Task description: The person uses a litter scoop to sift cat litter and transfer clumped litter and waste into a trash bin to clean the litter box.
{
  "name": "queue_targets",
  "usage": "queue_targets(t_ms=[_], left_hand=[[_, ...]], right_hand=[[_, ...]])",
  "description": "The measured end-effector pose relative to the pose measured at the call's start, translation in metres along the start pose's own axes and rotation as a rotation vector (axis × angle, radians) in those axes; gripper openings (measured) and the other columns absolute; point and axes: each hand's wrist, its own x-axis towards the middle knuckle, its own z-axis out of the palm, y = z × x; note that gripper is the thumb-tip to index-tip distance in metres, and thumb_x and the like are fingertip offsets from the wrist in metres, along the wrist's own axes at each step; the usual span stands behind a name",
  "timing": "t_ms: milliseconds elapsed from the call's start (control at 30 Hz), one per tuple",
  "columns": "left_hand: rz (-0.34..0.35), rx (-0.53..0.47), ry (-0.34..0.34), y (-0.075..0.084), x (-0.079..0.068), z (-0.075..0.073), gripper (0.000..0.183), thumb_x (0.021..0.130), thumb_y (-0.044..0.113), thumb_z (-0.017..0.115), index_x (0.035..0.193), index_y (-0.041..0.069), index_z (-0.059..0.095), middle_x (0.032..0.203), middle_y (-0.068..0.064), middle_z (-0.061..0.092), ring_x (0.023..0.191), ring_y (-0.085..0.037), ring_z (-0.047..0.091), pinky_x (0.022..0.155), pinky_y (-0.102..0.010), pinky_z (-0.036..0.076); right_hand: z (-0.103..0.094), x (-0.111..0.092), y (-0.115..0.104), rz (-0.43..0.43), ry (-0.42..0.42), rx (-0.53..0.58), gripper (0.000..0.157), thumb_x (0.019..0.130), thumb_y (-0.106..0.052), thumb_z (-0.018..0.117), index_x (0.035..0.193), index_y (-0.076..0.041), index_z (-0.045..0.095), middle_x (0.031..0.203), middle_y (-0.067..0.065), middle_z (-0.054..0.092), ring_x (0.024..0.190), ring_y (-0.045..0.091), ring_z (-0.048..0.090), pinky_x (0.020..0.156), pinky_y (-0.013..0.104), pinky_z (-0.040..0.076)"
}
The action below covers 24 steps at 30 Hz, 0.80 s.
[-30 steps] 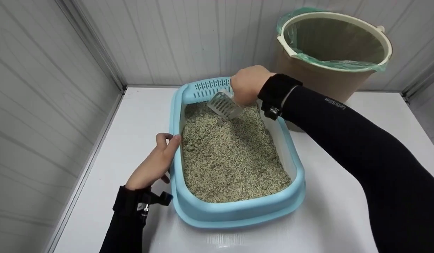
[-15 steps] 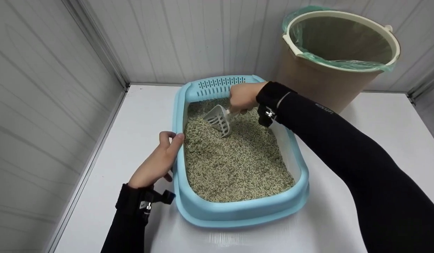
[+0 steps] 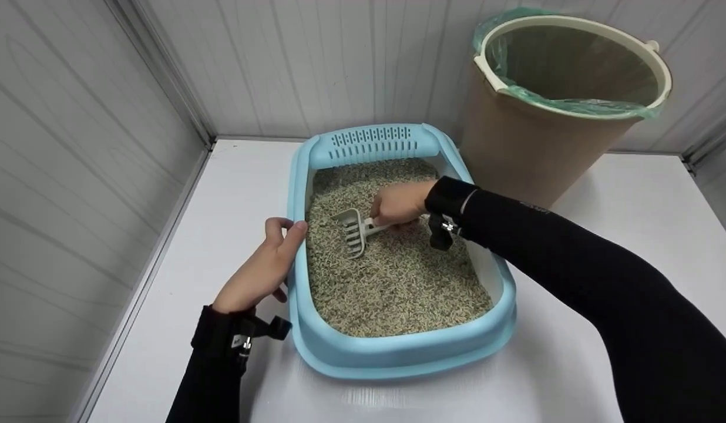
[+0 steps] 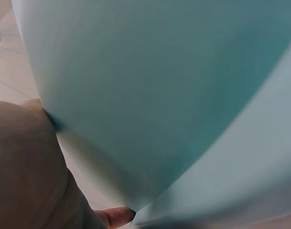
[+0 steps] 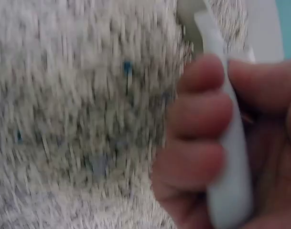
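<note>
A blue litter box point(image 3: 398, 350) filled with pellet litter point(image 3: 398, 294) stands on the white table. My right hand point(image 3: 403, 202) is over the litter, its fingers curled round the handle of a pale slotted litter scoop point(image 3: 354, 235). The scoop's head points left, its lower edge down at the litter. In the right wrist view the fingers wrap the white handle point(image 5: 233, 162); the scoop's head is mostly out of that frame. My left hand point(image 3: 260, 270) grips the box's left side, thumb on the rim. The left wrist view has the box's outer wall point(image 4: 150, 86) with a fingertip point(image 4: 119, 217) at its lower edge.
A tall brown bin point(image 3: 516, 141) with a cream rim and a green bag liner stands behind the box on the right. Grey panel walls point(image 3: 269, 64) enclose the table point(image 3: 181, 282) at the back and sides.
My right hand has brought the scoop from the back of the box toward its middle, turning its head to face left. The left hand keeps its hold on the box's side.
</note>
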Motion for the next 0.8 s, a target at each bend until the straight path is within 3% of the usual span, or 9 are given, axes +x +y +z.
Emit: queue_targets(t_ms=[167,267,533,800], left_hand=[[-0.004,0.000,-0.002,-0.001,0.000,-0.001,0.081,0.110,0.081,0.034,0.153,0.014,0.022,0.116,-0.028,0.056,0.075,-0.036,0.066,0.052,-0.045,0.059],[-0.004,0.004,-0.004,-0.001,0.001,-0.002,0.079,0.111,0.079,0.034,0.152,0.014,0.022,0.116,-0.028,0.055,0.076,-0.036,0.065,0.052,-0.045,0.059],[-0.009,0.010,-0.007,0.000,0.001,0.000,0.070,0.114,0.073,0.034,0.151,0.014,0.022,0.113,-0.027,0.055,0.076,-0.036,0.064,0.051,-0.044,0.059],[-0.013,0.017,-0.007,0.001,0.001,-0.001,0.073,0.113,0.075,0.033,0.152,0.014,0.022,0.113,-0.027,0.054,0.077,-0.036,0.063,0.054,-0.047,0.060]], right_hand=[[0.011,0.004,0.001,-0.023,0.093,-0.002,0.022,0.093,-0.014,0.073,0.075,-0.016,0.061,0.066,-0.004,0.049,0.055,0.011,0.039,0.056,0.029,0.036],[0.014,0.008,0.004,-0.035,0.118,-0.048,0.023,0.088,-0.011,0.084,0.078,-0.017,0.064,0.070,-0.006,0.051,0.059,0.011,0.042,0.057,0.028,0.038],[0.016,0.005,0.009,-0.067,0.133,-0.061,0.022,0.085,-0.004,0.077,0.076,-0.017,0.061,0.070,-0.006,0.051,0.059,0.011,0.043,0.056,0.028,0.038],[0.014,-0.010,0.001,-0.059,0.133,0.031,0.015,0.086,-0.002,0.073,0.085,-0.015,0.065,0.078,-0.003,0.053,0.062,0.011,0.043,0.060,0.028,0.040]])
